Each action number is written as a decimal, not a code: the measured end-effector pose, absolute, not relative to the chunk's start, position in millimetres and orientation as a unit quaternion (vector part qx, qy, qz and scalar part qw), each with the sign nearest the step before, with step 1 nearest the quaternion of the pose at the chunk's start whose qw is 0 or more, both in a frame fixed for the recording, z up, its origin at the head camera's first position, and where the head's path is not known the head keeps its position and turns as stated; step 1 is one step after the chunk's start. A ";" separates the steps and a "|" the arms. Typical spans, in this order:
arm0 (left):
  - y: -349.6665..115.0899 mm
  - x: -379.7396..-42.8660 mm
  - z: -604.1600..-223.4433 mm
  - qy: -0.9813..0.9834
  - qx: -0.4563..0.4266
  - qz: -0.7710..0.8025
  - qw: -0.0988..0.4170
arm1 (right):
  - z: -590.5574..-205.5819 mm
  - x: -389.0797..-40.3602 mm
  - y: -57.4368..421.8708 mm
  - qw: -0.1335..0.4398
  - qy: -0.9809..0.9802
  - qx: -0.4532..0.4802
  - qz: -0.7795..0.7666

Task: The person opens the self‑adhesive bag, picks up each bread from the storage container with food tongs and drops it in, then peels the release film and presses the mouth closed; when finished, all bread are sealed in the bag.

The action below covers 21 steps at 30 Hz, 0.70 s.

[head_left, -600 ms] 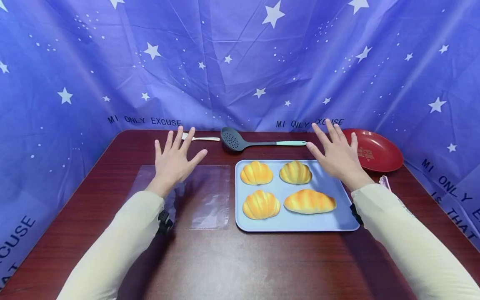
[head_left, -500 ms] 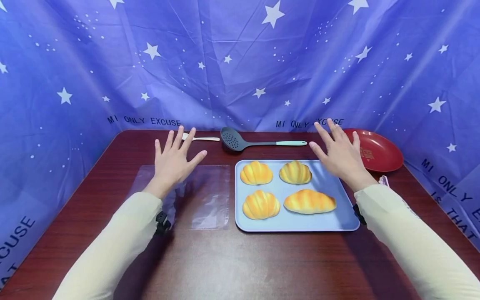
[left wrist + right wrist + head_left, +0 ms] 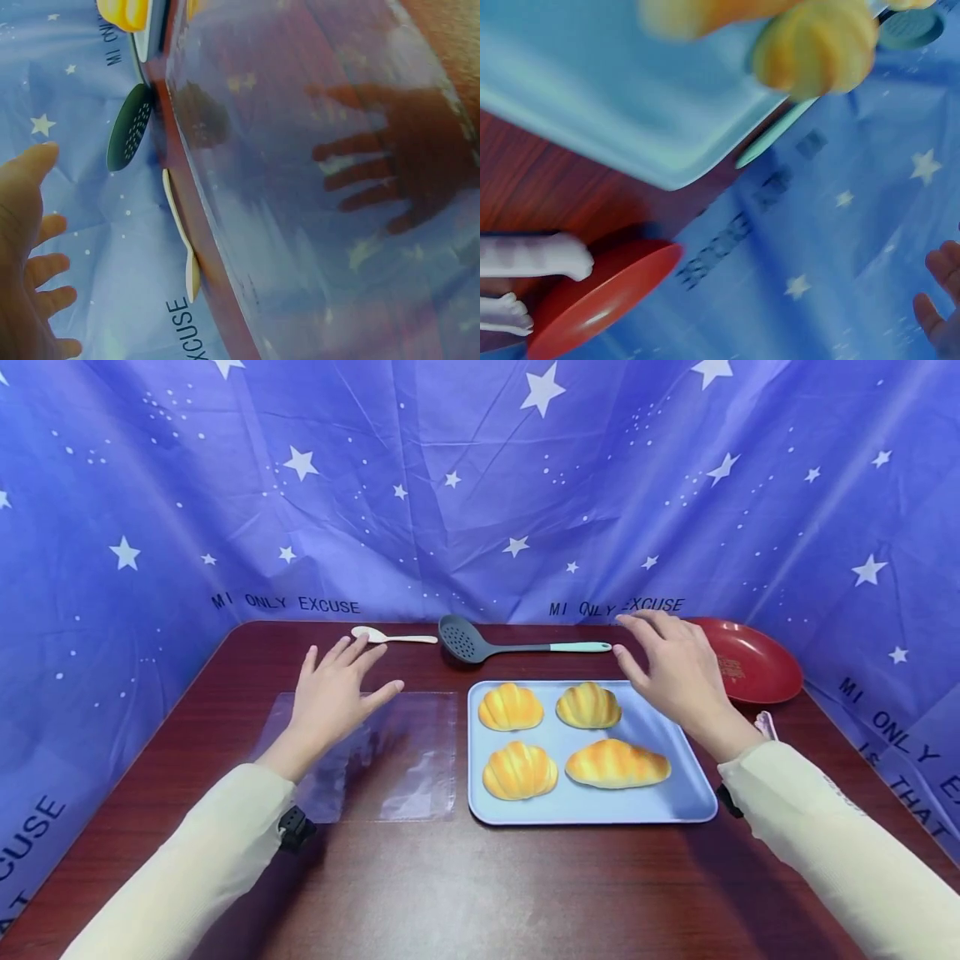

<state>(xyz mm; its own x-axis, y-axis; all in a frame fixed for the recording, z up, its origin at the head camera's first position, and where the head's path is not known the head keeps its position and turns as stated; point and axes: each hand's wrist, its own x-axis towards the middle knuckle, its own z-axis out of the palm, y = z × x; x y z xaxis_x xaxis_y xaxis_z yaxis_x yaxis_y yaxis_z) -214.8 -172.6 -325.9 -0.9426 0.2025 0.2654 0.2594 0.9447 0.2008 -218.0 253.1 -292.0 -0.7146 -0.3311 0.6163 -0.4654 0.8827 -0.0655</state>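
Note:
My left hand [image 3: 330, 702] hovers above a clear plastic bag [image 3: 420, 764], fingers spread and holding nothing. The bag lies flat on the table and mirrors the hand in the left wrist view. My right hand [image 3: 678, 672] is raised over the far right corner of a pale blue tray [image 3: 585, 812], its fingers loosely bent and free of any object. Several bread rolls sit on the tray: a croissant [image 3: 510, 707] at back left, a browner one [image 3: 588, 706] beside it, another [image 3: 520, 770] at front left, and a longer roll [image 3: 617, 763] at front right.
Along the back edge lie a white spoon [image 3: 372, 634] and a dark slotted skimmer [image 3: 462, 640] with a mint handle. A red plate [image 3: 761, 664] stands at back right. Nearby is a pale pink two-armed utensil [image 3: 532, 256], partly hidden by the right arm in the head view.
My left hand has drawn back toward me and slightly left, uncovering the spoon's bowl. The right hand's fingers have bent and tipped lower. Nothing on the table has moved.

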 end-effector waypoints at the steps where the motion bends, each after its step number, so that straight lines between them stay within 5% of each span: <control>1: -173.7 -213.5 -326.4 -0.979 -0.120 -0.116 0.119 | -291.3 -216.1 248.0 0.312 -0.916 0.225 0.110; 21: -199.8 -200.0 -353.6 -0.973 -0.191 -0.125 0.043 | -307.1 -174.4 141.8 0.158 -0.923 0.324 0.134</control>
<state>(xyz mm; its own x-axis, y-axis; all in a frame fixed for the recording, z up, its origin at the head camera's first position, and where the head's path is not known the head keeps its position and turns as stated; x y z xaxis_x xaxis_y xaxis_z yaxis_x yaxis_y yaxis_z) -200.0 -199.8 -353.6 -0.9236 0.3598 0.1322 0.3815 0.8961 0.2267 -174.4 141.8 -307.1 -0.7410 -0.5556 0.3773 -0.6397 0.7549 -0.1447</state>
